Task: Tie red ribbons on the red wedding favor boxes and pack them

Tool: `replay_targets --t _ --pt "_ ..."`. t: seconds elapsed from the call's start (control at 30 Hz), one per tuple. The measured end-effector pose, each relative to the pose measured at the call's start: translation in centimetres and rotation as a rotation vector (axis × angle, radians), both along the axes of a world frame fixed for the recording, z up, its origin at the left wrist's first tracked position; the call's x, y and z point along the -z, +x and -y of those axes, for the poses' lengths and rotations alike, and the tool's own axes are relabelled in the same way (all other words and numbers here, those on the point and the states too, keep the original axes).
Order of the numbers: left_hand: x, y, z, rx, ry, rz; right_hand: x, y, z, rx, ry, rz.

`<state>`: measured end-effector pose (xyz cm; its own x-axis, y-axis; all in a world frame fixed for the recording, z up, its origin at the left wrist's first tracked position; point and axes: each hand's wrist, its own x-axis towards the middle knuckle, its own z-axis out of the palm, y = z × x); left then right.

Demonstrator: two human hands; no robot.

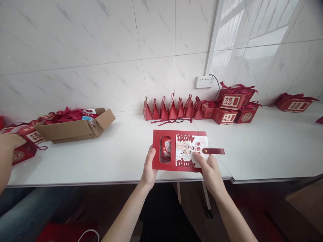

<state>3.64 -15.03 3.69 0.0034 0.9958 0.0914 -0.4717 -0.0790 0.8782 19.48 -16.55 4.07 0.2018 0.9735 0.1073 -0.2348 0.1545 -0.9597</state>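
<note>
Between my two hands is a red gift box (165, 133), held above the table's front edge. Through its clear window a red wrapped item (166, 148) shows. A white printed card with a bridal couple lies across the box front, and a dark red strap (217, 151) with a gold stud sticks out at the right end. My left hand (149, 164) grips the left end, thumb on the front. My right hand (208, 168) closes on the right end, its thumb on the card. The fingers behind the box are hidden.
Several small red triangular boxes (172, 112) line the wall. Red ribboned boxes (230, 102) stack to their right, near a power strip (205, 81). A cardboard box (68, 132) of red ribbons stands left. Another person's hand (11, 143) touches red boxes at far left.
</note>
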Motion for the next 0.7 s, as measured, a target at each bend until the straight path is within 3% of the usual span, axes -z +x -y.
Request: replay_targets --t 0.23,0.37,0.47,0.6,0.63,0.7 --pt "4.5 3.3 1.9 -0.206 0.08 0.038 -1.3 2.6 -2.3 -0.124 -0.09 0.237" --pt "6.7 4.8 4.6 -0.19 0.057 -0.02 -3.2 4.3 -2.9 -0.236 -0.084 0.466" --pt "8.1 4.6 7.3 -0.01 0.187 -0.22 -4.1 6.1 -2.5 -0.125 -0.058 0.526" --pt "10.2 3.4 10.4 0.437 0.405 -0.761 -3.8 8.5 -2.4 0.247 0.007 0.504" --pt "10.6 2.8 10.8 0.495 0.44 -0.861 -3.5 8.8 -2.5 0.316 0.001 0.514" --pt "11.1 1.6 11.0 0.459 0.457 -0.974 -2.5 9.0 -2.8 0.398 -0.029 0.517"
